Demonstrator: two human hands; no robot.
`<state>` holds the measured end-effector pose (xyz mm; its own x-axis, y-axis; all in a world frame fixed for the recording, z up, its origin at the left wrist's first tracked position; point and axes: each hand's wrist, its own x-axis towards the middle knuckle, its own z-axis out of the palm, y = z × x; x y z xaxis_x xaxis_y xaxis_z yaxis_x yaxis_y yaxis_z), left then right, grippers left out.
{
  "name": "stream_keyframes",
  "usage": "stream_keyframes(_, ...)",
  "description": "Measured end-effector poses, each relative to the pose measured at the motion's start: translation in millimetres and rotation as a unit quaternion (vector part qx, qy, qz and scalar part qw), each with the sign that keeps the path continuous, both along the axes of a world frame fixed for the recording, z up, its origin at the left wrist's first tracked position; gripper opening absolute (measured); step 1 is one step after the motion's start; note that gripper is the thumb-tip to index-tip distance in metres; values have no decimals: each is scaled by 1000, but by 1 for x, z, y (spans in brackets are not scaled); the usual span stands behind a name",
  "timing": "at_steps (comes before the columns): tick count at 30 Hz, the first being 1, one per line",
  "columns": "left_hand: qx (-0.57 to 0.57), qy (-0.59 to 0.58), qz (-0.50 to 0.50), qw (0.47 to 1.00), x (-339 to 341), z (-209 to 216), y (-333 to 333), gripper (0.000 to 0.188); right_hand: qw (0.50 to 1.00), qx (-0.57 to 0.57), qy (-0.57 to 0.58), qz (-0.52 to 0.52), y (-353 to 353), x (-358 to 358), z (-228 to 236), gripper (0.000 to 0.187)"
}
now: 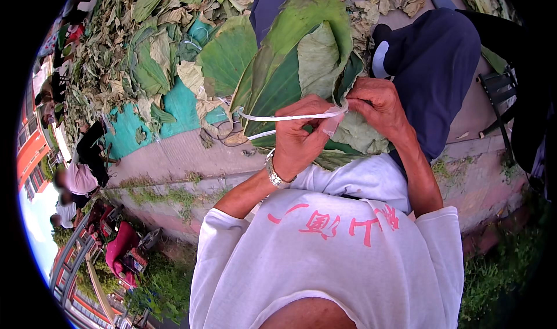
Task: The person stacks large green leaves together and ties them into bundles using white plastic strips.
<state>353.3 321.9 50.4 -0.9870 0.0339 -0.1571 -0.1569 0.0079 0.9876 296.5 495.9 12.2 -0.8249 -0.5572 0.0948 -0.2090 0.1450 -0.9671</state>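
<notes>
A stack of large lotus leaves (272, 88), green with dull grey-green patches, rests across my lap. White plastic string (264, 119) runs over it. My left hand (299, 134), with a metal watch at the wrist, pinches this string between thumb and fingers at the near side of the stack. Close by on the right, my right hand (378, 105) is closed at the point where the string ends meet, its fingertips pressed together near the left thumb. Whether there is a knot between the fingers is hidden.
Dry and green leaves (145, 62) are heaped over a green sheet (180, 111) at the far left. A dark folding chair (500, 94) stands to the right. People sit at the left, near a red motorbike (123, 248). A stone kerb (174, 198) runs behind my seat.
</notes>
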Motion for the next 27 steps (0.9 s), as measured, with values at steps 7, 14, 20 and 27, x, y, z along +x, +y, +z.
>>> stream_keyframes(7,10,3,-32,999,-8,3,7,17,994,33,101,24,0,7,10,20)
stream_keyframes(14,14,50,-20,998,-13,-4,14,18,991,65,120,-9,-2,12,3,24)
stream_keyframes(20,83,-13,42,996,-12,-10,14,13,997,29,-68,9,8,4,8,16)
stream_keyframes(27,73,-23,39,996,-14,-7,14,13,953,-119,-273,-51,14,7,-15,7)
